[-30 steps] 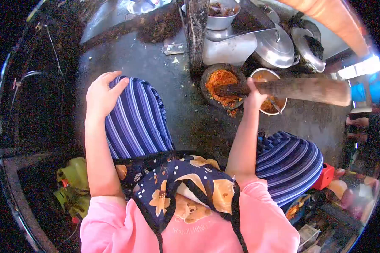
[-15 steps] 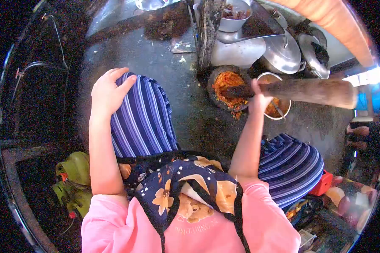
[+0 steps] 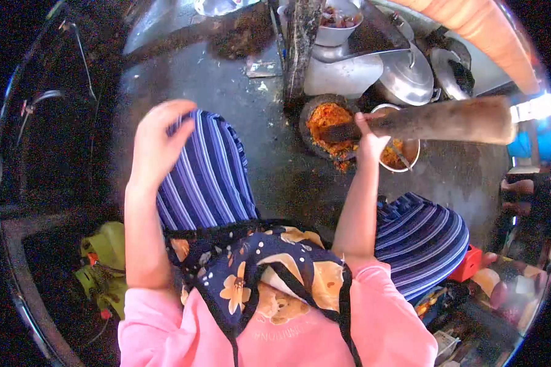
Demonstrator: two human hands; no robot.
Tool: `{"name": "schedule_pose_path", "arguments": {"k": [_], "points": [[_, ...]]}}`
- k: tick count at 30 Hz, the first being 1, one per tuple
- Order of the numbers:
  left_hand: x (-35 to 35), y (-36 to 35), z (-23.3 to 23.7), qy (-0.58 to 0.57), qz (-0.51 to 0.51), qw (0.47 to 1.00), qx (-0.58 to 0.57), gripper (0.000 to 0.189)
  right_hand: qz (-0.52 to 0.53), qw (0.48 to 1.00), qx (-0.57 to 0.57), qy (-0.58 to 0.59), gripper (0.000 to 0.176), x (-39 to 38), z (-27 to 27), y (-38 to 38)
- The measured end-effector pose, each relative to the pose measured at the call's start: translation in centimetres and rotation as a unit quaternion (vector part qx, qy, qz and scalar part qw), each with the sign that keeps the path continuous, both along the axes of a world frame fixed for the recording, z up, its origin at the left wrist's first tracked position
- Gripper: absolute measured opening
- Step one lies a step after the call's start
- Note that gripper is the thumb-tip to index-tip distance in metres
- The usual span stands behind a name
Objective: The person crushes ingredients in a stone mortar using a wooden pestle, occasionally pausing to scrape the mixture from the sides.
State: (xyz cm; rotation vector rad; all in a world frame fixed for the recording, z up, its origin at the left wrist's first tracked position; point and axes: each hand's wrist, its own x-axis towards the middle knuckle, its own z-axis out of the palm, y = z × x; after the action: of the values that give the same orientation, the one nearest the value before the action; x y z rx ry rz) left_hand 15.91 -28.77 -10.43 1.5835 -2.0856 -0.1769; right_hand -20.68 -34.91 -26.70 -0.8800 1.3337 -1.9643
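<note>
My right hand (image 3: 371,144) grips a long wooden pestle (image 3: 441,120) near its lower part. The pestle leans almost flat, its dark tip in a stone mortar (image 3: 307,131). Inside is a coarse orange-red paste (image 3: 329,114), with some spilled at the rim nearest me. Right beside the mortar, partly behind the pestle, a white-rimmed bowl (image 3: 417,156) holds orange food and a spoon (image 3: 403,158). My left hand (image 3: 165,137) is at my striped left knee (image 3: 208,165), thumb and fingers apart, slightly blurred and holding nothing.
A dark wooden post (image 3: 303,55) rises behind the mortar. Lidded metal pots (image 3: 407,79) and a metal pot with dark pieces (image 3: 333,35) stand at the back right. A green gas cylinder (image 3: 107,257) is at lower left, a red object (image 3: 468,264) at right.
My left hand has lifted slightly from the knee, its fingers bending. The pestle's upper end has swung a little toward the back, with my right hand still around it.
</note>
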Motion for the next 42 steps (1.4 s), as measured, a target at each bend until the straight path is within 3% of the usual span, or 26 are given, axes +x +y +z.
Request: {"name": "schedule_pose_path", "arguments": {"k": [2, 4, 6, 8, 9, 10, 11, 12, 13, 14, 15, 16, 17, 20, 21, 22, 24, 25, 26, 28, 32, 34, 37, 39, 40, 42], "points": [[-3.3, 2.8, 4.7, 0.06, -0.145, 0.984, 0.079, 0.032, 0.016, 0.998, -0.036, 0.055, 0.026, -1.1, 4.2, -0.5], [-6.0, 6.0, 10.3, 0.066, -0.336, 0.932, 0.116, 0.023, -0.002, 0.995, -0.023, 0.093, 0.027, -1.7, 8.4, 0.1], [-7.2, 7.4, 14.2, -0.014, -0.532, 0.841, 0.099, 0.022, -0.02, 0.996, -0.035, 0.084, 0.027, -2.2, 7.4, -0.4], [-8.3, 7.4, 17.3, -0.077, -0.632, 0.771, 0.009, 0.023, -0.053, 0.995, -0.026, 0.075, 0.025, -1.8, 4.0, -1.2], [-9.3, 8.5, 17.6, -0.073, -0.626, 0.776, 0.009, 0.023, -0.035, 0.997, -0.002, 0.065, 0.024, -1.2, 1.5, -1.0], [-10.4, 10.0, 17.9, -0.114, -0.493, 0.862, -0.03, 0.023, -0.017, 0.998, 0.023, 0.054, 0.024, -0.6, -1.0, -0.6], [-10.9, 10.5, 18.2, -0.155, -0.343, 0.924, -0.07, 0.024, -0.034, 0.999, 0.031, 0.025, 0.042, 0.0, -1.3, -0.1], [-11.4, 10.8, 18.4, -0.163, -0.305, 0.935, -0.079, 0.024, -0.046, 0.998, 0.036, -0.005, 0.062, 0.6, -1.4, -0.1], [-11.6, 11.2, 18.1, -0.159, -0.334, 0.925, -0.081, 0.024, -0.062, 0.996, -0.013, -0.069, 0.048, 0.6, -1.5, 0.1], [-11.9, 11.5, 18.1, -0.151, -0.362, 0.916, -0.081, 0.024, -0.056, 0.998, -0.008, -0.032, 0.061, -0.2, -1.1, -0.3], [-12.2, 11.5, 17.8, -0.139, -0.394, 0.904, -0.085, 0.024, -0.04, 0.999, -0.017, 0.025, 0.048, -1.7, -0.3, -0.9], [-12.3, 11.3, 17.8, -0.13, -0.416, 0.896, -0.086, 0.024, -0.052, 0.998, 0.011, 0.046, 0.031, -1.0, 4.2, -0.2], [-12.5, 11.0, 17.8, -0.123, -0.435, 0.888, -0.086, 0.024, -0.021, 1.0, -0.015, 0.009, 0.021, -0.8, 7.1, 0.2], [-12.4, 10.0, 17.9, -0.111, -0.472, 0.87, -0.084, 0.024, 0.001, 0.999, -0.04, 0.015, 0.023, -1.5, 8.8, 0.2], [-11.7, 8.8, 17.8, -0.109, -0.477, 0.868, -0.084, 0.024, -0.04, 0.996, -0.051, 0.057, 0.023, -1.4, 7.8, -0.1], [-10.9, 7.7, 17.8, -0.113, -0.478, 0.867, -0.083, 0.024, -0.08, 0.99, -0.066, 0.092, 0.023, -0.9, 5.3, -0.8], [-9.0, 6.4, 17.9, -0.133, -0.468, 0.87, -0.074, 0.024, -0.115, 0.992, 0.003, -0.049, 0.022, 1.3, -1.1, -1.3], [-8.8, 6.1, 18.0, -0.137, -0.469, 0.87, -0.072, 0.024, -0.019, 0.997, -0.002, -0.071, 0.024, 0.2, -5.2, -0.9], [-8.9, 5.9, 18.0, -0.137, -0.474, 0.867, -0.072, 0.024, -0.054, 0.995, 0.054, -0.064, 0.026, 1.1, -4.1, -0.2], [-10.4, 6.3, 18.0, -0.129, -0.502, 0.852, -0.07, 0.024, -0.061, 0.995, 0.023, -0.079, 0.027, 1.2, -2.0, -0.1], [-11.8, 7.9, 18.2, -0.12, -0.536, 0.833, -0.064, 0.024, -0.053, 0.996, -0.066, 0.026, 0.031, -0.6, 6.0, -1.2], [-11.5, 8.3, 18.2, -0.125, -0.527, 0.839, -0.059, 0.024, 0.011, 0.998, -0.061, -0.028, 0.021, -1.6, 7.4, -0.8], [-10.4, 8.7, 18.1, -0.119, -0.526, 0.84, -0.063, 0.024, -0.039, 0.997, -0.071, -0.01, 0.031, 0.3, 5.0, -0.8], [-10.4, 9.2, 18.1, -0.116, -0.53, 0.837, -0.069, 0.024, -0.083, 0.994, 0.027, -0.065, 0.051, 0.3, -4.6, -1.7], [-10.5, 9.4, 18.2, -0.119, -0.526, 0.839, -0.072, 0.024, -0.031, 0.997, 0.024, -0.069, 0.057, -0.4, -6.7, -1.0], [-10.1, 8.9, 18.3, -0.114, -0.52, 0.843, -0.076, 0.024, -0.064, 0.995, -0.011, -0.071, 0.051, 0.7, -3.5, -0.2]]}}
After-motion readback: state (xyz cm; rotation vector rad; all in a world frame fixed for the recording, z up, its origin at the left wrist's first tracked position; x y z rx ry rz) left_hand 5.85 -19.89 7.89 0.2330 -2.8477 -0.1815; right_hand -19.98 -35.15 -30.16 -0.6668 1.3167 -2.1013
